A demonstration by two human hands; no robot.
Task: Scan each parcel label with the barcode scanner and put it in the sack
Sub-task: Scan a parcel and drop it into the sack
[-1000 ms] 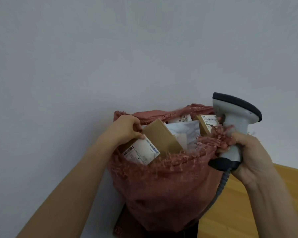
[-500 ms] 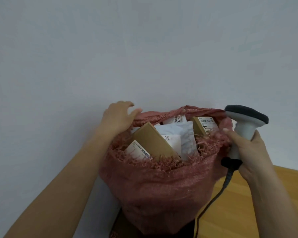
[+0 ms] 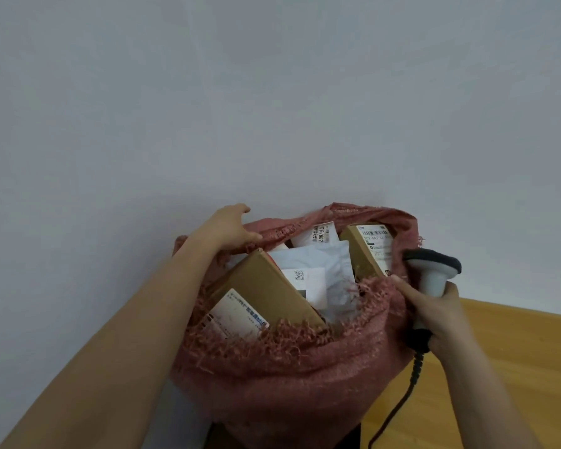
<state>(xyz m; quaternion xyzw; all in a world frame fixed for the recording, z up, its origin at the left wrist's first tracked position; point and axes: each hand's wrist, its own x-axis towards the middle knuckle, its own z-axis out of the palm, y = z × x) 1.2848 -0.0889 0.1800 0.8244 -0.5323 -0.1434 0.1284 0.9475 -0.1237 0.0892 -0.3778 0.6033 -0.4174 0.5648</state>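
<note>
A red woven sack (image 3: 292,377) stands open against the wall, full of parcels. A brown box with a white label (image 3: 266,293) lies at the front left inside it. A white mailer (image 3: 324,270) sits in the middle, and another brown box (image 3: 366,251) stands at the right. My left hand (image 3: 224,228) rests on the sack's far left rim with its fingers spread over the cloth. My right hand (image 3: 434,309) grips the handle of the white barcode scanner (image 3: 434,270) and also touches the sack's right rim.
A grey-white wall fills the background. A wooden table surface (image 3: 525,367) lies to the right of the sack. The scanner's black cable (image 3: 402,403) hangs down at the sack's right side. Something dark sits under the sack.
My left hand let go of the labelled brown box, which now lies in the sack, and moved to the far rim. My right hand lowered the scanner beside the sack.
</note>
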